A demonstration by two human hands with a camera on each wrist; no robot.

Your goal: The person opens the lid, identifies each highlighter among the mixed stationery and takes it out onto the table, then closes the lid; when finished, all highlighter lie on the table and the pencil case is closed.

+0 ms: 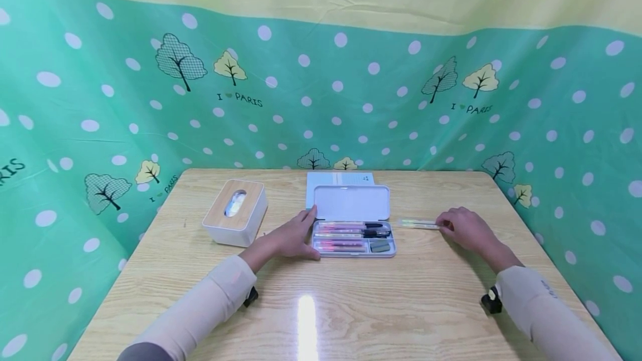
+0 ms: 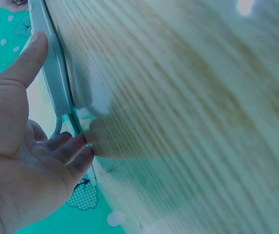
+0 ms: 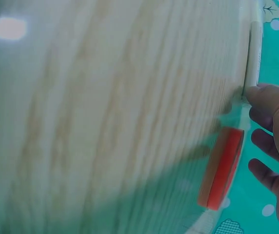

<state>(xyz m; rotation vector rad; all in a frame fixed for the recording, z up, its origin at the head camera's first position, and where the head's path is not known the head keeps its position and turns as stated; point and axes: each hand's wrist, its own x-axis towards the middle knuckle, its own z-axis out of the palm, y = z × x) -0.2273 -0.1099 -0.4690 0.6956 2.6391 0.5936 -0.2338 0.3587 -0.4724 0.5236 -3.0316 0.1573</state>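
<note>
An open white pencil case [image 1: 354, 255] lies mid-table with its lid raised toward the back. Inside are pink-tinted pens [image 1: 343, 248], black-capped pens [image 1: 373, 233] and a grey-green block [image 1: 379, 246] in the front right compartment. My left hand [image 1: 295, 235] rests at the case's left side, thumb by the front corner and fingers toward the hinge; the left wrist view shows the thumb along the case [image 2: 56, 68]. Right of the case, a slim pale yellow-green pen [image 1: 417, 224] lies low over the table. My right hand [image 1: 466, 228] pinches its right end between thumb and forefinger.
A white tissue box [image 1: 233, 234] with a wooden top stands at the left. Behind the case lies a light blue booklet [image 1: 341, 177]. A red and brown rounded object [image 3: 221, 168] sits near my right fingers in the right wrist view. A dotted green curtain [image 1: 321, 82] borders the table.
</note>
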